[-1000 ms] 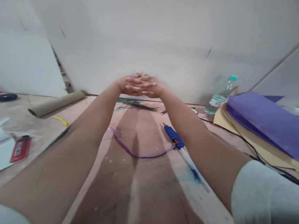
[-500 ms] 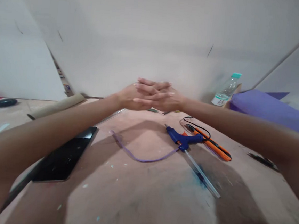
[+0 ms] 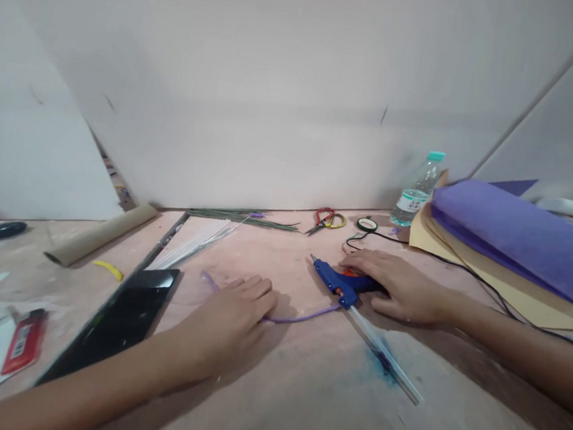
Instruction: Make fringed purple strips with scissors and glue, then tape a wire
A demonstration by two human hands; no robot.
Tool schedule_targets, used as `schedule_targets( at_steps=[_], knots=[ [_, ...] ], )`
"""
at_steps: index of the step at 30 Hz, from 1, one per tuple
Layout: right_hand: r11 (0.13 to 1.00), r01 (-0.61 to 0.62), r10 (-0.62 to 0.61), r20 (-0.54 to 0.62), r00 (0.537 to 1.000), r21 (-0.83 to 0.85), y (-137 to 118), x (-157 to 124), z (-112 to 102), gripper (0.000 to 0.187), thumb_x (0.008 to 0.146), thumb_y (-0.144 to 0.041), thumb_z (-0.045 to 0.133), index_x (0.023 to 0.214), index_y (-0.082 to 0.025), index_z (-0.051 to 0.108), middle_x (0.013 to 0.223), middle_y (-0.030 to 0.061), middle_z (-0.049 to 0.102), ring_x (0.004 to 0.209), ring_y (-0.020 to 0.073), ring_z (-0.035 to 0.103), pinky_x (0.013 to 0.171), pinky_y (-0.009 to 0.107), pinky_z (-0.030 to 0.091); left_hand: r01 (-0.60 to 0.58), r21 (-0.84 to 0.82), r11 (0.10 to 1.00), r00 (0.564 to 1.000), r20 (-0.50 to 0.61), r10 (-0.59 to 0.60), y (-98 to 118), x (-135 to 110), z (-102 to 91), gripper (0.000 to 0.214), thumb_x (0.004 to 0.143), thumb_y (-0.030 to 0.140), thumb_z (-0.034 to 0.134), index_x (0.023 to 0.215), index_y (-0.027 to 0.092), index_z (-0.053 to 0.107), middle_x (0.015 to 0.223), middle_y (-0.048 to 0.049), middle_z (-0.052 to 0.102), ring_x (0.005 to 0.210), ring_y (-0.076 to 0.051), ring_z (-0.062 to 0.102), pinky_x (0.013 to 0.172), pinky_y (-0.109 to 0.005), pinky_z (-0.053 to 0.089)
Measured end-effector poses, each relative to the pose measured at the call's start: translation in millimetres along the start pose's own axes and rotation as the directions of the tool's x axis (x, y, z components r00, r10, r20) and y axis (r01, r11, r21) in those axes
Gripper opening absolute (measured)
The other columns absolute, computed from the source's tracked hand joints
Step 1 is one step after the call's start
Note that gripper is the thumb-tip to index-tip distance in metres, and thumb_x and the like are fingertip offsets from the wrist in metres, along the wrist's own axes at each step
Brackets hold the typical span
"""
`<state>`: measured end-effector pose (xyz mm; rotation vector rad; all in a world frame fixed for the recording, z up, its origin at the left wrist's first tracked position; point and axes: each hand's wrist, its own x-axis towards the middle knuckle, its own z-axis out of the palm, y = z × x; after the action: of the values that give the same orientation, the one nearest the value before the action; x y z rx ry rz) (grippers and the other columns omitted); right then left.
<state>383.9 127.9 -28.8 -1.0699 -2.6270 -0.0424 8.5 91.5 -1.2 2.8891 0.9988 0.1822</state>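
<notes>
My left hand rests low over the middle of a thin purple strip, its fingers curled down and close together; the fingertips are hidden. The strip's far end shows to the left beyond the knuckles, and its other end runs to the hot glue gun. My right hand is at the handle of the blue hot glue gun, fingers along the far side and thumb on the near side. The gun lies on the table, nozzle pointing away to the left. A clear glue stick sticks out of its back.
Green wires, scissors, a tape roll and a bottle line the wall. Purple sheets lie at right. A black phone, clear sticks, a cardboard tube and a red pack lie left.
My hands were clasped together, fingers interlaced, above the table. They have parted and come down: the left onto the purple strip, the right to the glue gun's handle.
</notes>
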Motion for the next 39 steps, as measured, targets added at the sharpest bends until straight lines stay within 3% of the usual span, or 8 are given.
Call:
schedule_targets(
  at_steps=[5, 11, 16, 23, 27, 31, 34, 39],
  knots=[
    [0.998, -0.063, 0.063, 0.016, 0.998, 0.029, 8, 5, 14, 0.063, 0.082, -0.020, 0.066, 0.145, -0.022, 0.068, 0.158, 0.0154, 0.063, 0.150, 0.0390, 0.057, 0.123, 0.061, 0.047, 0.088, 0.031, 0.996, 0.996, 0.001, -0.088, -18, 5, -1.4, 0.021, 0.103, 0.019, 0.045, 0.088, 0.022, 0.059, 0.093, -0.0079, 0.072, 0.085, -0.028, 0.064, 0.090, -0.048, 0.046],
    [0.986, -0.163, 0.165, -0.041, 0.985, 0.037, 8, 8, 17, 0.058, 0.083, -0.014, 0.062, 0.141, -0.021, 0.063, 0.145, 0.0174, 0.065, 0.133, 0.0376, 0.064, 0.110, 0.057, 0.057, 0.353, -0.006, 0.935, 0.935, -0.017, -0.354, -34, 6, 0.5, 0.020, 0.098, 0.024, 0.047, 0.080, 0.024, 0.056, 0.068, -0.0039, 0.068, 0.066, -0.027, 0.062, 0.062, -0.035, 0.027],
    [0.984, -0.177, 0.179, -0.075, 0.981, 0.039, 7, 8, 20, 0.064, 0.081, -0.009, 0.059, 0.142, -0.026, 0.059, 0.140, 0.0146, 0.063, 0.125, 0.0360, 0.069, 0.103, 0.055, 0.061, 0.410, -0.123, 0.904, 0.910, -0.014, -0.414, -36, 9, 5.2, 0.029, 0.104, 0.037, 0.046, 0.082, 0.025, 0.062, 0.073, -0.0016, 0.074, 0.068, -0.024, 0.069, 0.061, -0.032, 0.036],
    [0.987, -0.158, 0.159, -0.094, 0.983, 0.019, 10, 6, 24, 0.071, 0.084, -0.006, 0.053, 0.151, -0.029, 0.046, 0.146, 0.0151, 0.057, 0.122, 0.0328, 0.071, 0.097, 0.049, 0.066, 0.363, -0.157, 0.919, 0.925, -0.064, -0.376, -40, 9, 6.3, 0.032, 0.105, 0.043, 0.046, 0.087, 0.026, 0.066, 0.086, -0.0032, 0.076, 0.078, -0.023, 0.070, 0.068, -0.035, 0.051],
    [0.982, -0.189, 0.190, -0.093, 0.977, 0.015, 11, 6, 23, 0.065, 0.084, -0.007, 0.055, 0.146, -0.027, 0.046, 0.142, 0.0150, 0.057, 0.113, 0.0306, 0.074, 0.087, 0.043, 0.068, 0.381, -0.036, 0.924, 0.915, -0.132, -0.382, -69, 7, -7.0, 0.031, 0.103, 0.042, 0.043, 0.097, 0.023, 0.068, 0.100, -0.0108, 0.076, 0.097, -0.032, 0.070, 0.089, -0.049, 0.053],
    [0.976, -0.218, 0.217, -0.087, 0.972, 0.007, 12, 7, 23, 0.053, 0.085, -0.008, 0.057, 0.134, -0.027, 0.049, 0.139, 0.0138, 0.058, 0.106, 0.0293, 0.075, 0.081, 0.040, 0.067, 0.490, 0.133, 0.861, 0.863, -0.214, -0.458, -111, 2, -13.7, 0.027, 0.099, 0.032, 0.045, 0.107, 0.019, 0.067, 0.112, -0.0201, 0.074, 0.116, -0.044, 0.065, 0.103, -0.064, 0.046],
    [0.974, -0.227, 0.225, -0.082, 0.971, -0.019, 18, 6, 24, 0.049, 0.085, -0.007, 0.058, 0.130, -0.027, 0.049, 0.136, 0.0136, 0.060, 0.108, 0.0312, 0.075, 0.084, 0.042, 0.066, 0.561, 0.192, 0.805, 0.825, -0.216, -0.523, -131, -1, -8.8, 0.023, 0.102, 0.032, 0.052, 0.110, 0.017, 0.068, 0.112, -0.0197, 0.074, 0.113, -0.042, 0.068, 0.100, -0.061, 0.052],
    [0.968, -0.230, 0.226, -0.049, 0.973, -0.101, 51, -2, 19, 0.045, 0.087, -0.010, 0.055, 0.130, -0.024, 0.051, 0.137, 0.0166, 0.062, 0.115, 0.0354, 0.073, 0.092, 0.048, 0.064, 0.635, 0.236, 0.735, 0.772, -0.191, -0.606, -141, -4, -0.8, 0.027, 0.107, 0.039, 0.069, 0.121, 0.016, 0.071, 0.118, -0.0092, 0.075, 0.108, -0.027, 0.073, 0.098, -0.049, 0.061]
  ],
)
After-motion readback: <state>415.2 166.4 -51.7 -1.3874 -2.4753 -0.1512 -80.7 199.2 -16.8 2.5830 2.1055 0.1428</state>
